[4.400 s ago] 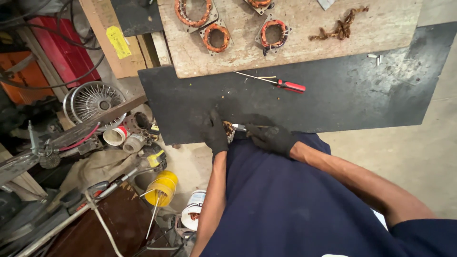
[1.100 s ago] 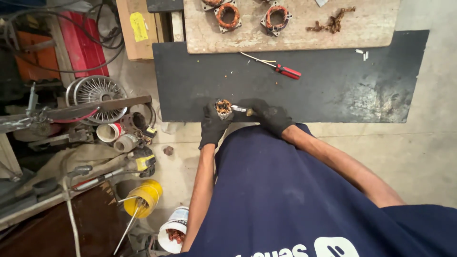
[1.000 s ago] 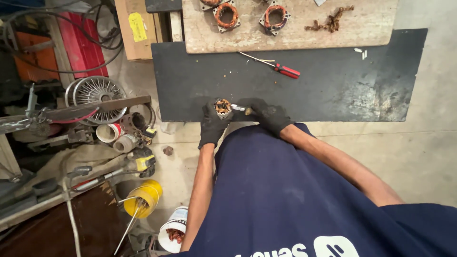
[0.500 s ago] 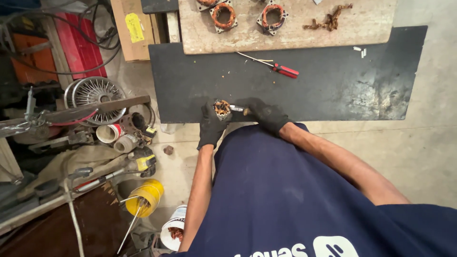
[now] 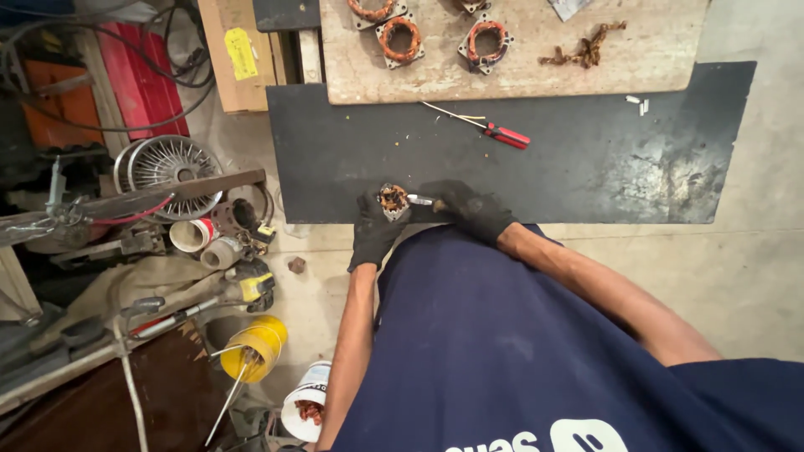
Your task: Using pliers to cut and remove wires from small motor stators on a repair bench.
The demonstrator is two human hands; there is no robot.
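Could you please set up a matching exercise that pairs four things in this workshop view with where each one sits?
Things:
1. screwdriver
2. copper-wound stator
3. yellow spool
4. copper scrap

Places:
A. on the wooden board
B. on the black mat
C. in the left hand
D. on the floor, left of the person

Pairs: 1-B, 2-C, 3-D, 4-A

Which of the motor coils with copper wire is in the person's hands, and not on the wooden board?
The small coil at the near edge of the black mat: the gloved left hand grips it. The other three lie untouched on the wooden board.
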